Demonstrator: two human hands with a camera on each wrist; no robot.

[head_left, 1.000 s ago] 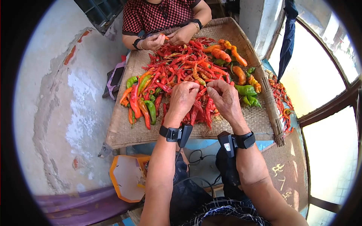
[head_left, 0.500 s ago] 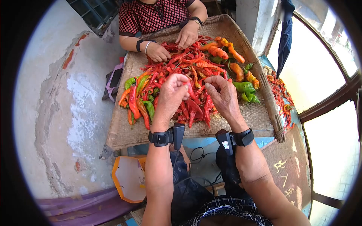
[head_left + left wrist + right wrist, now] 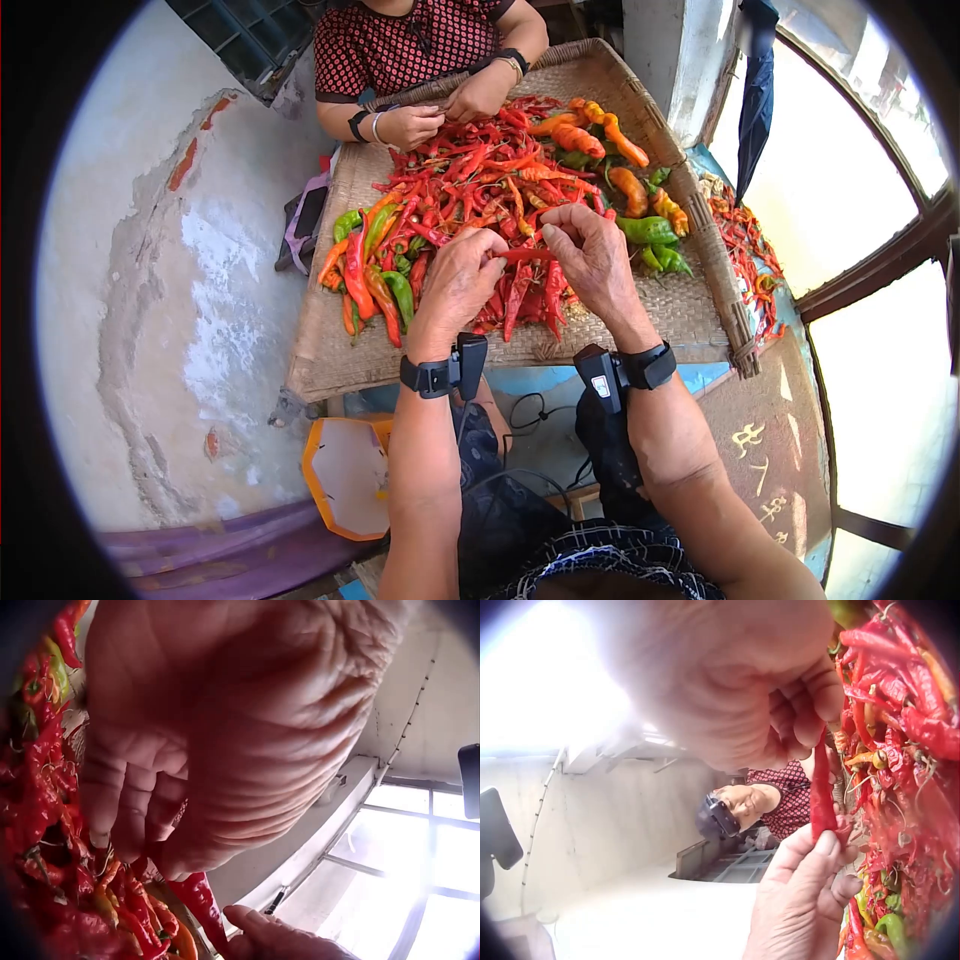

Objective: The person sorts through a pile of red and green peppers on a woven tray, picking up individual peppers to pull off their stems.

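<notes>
A red chili pepper [image 3: 526, 254] spans the gap between the two hands, just over the heap. My left hand [image 3: 458, 285] grips its thick end between thumb and fingers, as the right wrist view shows with the thumb [image 3: 826, 844] laid on the red skin. At the other end, my right hand [image 3: 592, 255] pinches the pepper with its fingertips. Beneath both hands lies a big pile of red chili peppers [image 3: 455, 195], many with thin stalks, on a woven tray [image 3: 640, 310].
Larger orange peppers [image 3: 630, 190] and green peppers [image 3: 648, 231] lie at the tray's right; mixed ones [image 3: 383, 290] lie left. Another person [image 3: 420, 50] works at the far side. An orange-rimmed container [image 3: 345, 475] stands below left. More peppers [image 3: 745, 250] lie beyond the right rim.
The left hand lifted from the pile with a red pepper, then lowered; the pepper now stretches across to the right hand. The other person's hands dipped to the pile and came back together.
</notes>
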